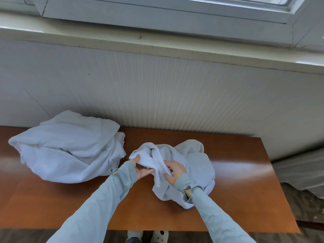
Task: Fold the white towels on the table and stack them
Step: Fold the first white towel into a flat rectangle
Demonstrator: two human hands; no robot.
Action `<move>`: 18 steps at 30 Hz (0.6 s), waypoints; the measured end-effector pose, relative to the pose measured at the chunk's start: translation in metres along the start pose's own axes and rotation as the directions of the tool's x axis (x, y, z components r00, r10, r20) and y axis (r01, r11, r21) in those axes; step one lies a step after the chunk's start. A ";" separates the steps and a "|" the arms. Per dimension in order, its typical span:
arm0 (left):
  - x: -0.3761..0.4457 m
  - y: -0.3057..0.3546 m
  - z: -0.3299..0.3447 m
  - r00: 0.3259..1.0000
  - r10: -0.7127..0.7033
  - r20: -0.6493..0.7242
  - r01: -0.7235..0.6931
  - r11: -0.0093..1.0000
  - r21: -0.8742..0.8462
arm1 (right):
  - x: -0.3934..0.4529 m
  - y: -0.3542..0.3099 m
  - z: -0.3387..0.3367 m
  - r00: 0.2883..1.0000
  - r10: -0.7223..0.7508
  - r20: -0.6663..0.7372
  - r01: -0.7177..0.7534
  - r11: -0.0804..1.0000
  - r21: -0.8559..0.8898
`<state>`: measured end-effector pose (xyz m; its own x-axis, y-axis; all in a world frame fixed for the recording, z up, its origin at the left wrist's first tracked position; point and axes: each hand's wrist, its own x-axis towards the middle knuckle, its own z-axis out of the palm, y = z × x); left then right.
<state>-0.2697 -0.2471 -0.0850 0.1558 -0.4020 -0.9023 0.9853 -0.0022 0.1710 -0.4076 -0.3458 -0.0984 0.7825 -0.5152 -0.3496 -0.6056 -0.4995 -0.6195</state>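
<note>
**2 hands in a crumpled white towel, a heap waiting at left**

At the left of the wooden table (233,199) lies a pile of white towels (70,146), loosely heaped against the ribbed wall (175,93). Its folds overlap so much that the number of towels in it cannot be told, and its near edge droops toward the table's front.

Just right of the pile, the left hand (142,168) comes in palm up, thumb on top of a bunched end of the crumpled towel (198,165), fingers under it, pinching that end. The right hand (174,170) lies on the same towel with fingers spread and lightly curled into the cloth; whether it truly grips a fold is hard to make out. Both arms wear pale blue-grey sleeves (98,204).

The crumpled towel sits at the table's middle, right of centre, with no clear long axis; a twisted strand of it runs from the far side down toward the person, between the 2 hands. The right sleeve hides part of its near edge.

Slippers (160,236) show below the table's front edge, cut off by the frame.
</note>
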 end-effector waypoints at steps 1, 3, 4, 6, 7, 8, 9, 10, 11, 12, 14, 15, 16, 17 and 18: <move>-0.001 -0.001 0.002 1.000 -0.003 0.000 0.003 1.000 0.004 | 0.000 0.004 0.001 0.999 0.008 -0.044 -0.008 1.000 0.003; -0.001 -0.004 0.004 1.000 -0.022 0.006 0.022 1.000 -0.002 | 0.000 0.007 0.004 0.984 0.030 -0.178 -0.027 0.999 0.020; -0.001 -0.005 0.005 0.999 -0.033 0.004 0.033 0.999 0.006 | 0.000 0.008 0.008 0.975 0.022 -0.223 -0.018 1.000 0.021; 0.001 -0.007 0.005 0.999 -0.038 -0.001 0.038 0.999 0.014 | 0.000 0.009 0.016 0.968 -0.013 -0.249 0.016 1.000 0.012; 0.002 -0.008 0.006 0.999 -0.039 -0.009 0.040 0.999 0.021 | -0.001 0.010 0.019 0.966 -0.027 -0.258 0.027 1.000 -0.003; 0.004 -0.009 0.005 0.999 -0.039 -0.021 0.040 0.999 0.034 | -0.001 0.012 0.021 0.959 -0.034 -0.280 0.029 0.999 -0.023; 0.004 -0.009 0.006 0.999 -0.038 -0.031 0.039 0.998 0.047 | 0.000 0.015 0.022 0.948 -0.024 -0.318 0.016 1.000 -0.026; 0.004 -0.010 0.005 0.999 -0.027 -0.040 0.029 0.998 0.053 | 0.002 0.019 0.023 0.933 -0.009 -0.361 0.003 1.000 -0.017; 0.004 -0.010 0.004 0.999 -0.021 -0.044 0.024 0.998 0.058 | 0.003 0.021 0.023 0.930 0.004 -0.367 -0.008 1.000 -0.007; 0.004 -0.011 0.003 0.999 -0.019 -0.048 0.022 0.997 0.067 | 0.005 0.024 0.024 0.926 0.004 -0.377 -0.009 1.000 -0.011; 0.002 -0.011 0.004 0.998 -0.017 -0.057 0.022 0.996 0.091 | 0.006 0.026 0.026 0.919 -0.001 -0.395 -0.003 1.000 -0.010; 0.000 -0.011 0.005 0.998 -0.021 -0.057 0.027 0.995 0.091 | 0.005 0.024 0.026 0.922 0.012 -0.387 -0.012 1.000 0.002; -0.002 -0.010 0.006 0.998 -0.026 -0.057 0.030 0.996 0.086 | 0.005 0.023 0.026 0.928 0.013 -0.373 -0.007 1.000 0.017; -0.003 -0.009 0.006 0.998 -0.025 -0.059 0.030 0.996 0.083 | 0.005 0.021 0.026 0.938 0.007 -0.348 0.003 1.000 0.029; -0.003 -0.009 0.005 0.998 -0.021 -0.059 0.026 0.996 0.082 | 0.005 0.019 0.027 0.956 -0.009 -0.294 0.022 0.999 0.044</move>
<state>-0.2791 -0.2507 -0.0818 0.1389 -0.3474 -0.9274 0.9799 -0.0875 0.1795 -0.4114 -0.3390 -0.1306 0.7107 -0.6928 -0.1224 -0.5809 -0.4797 -0.6576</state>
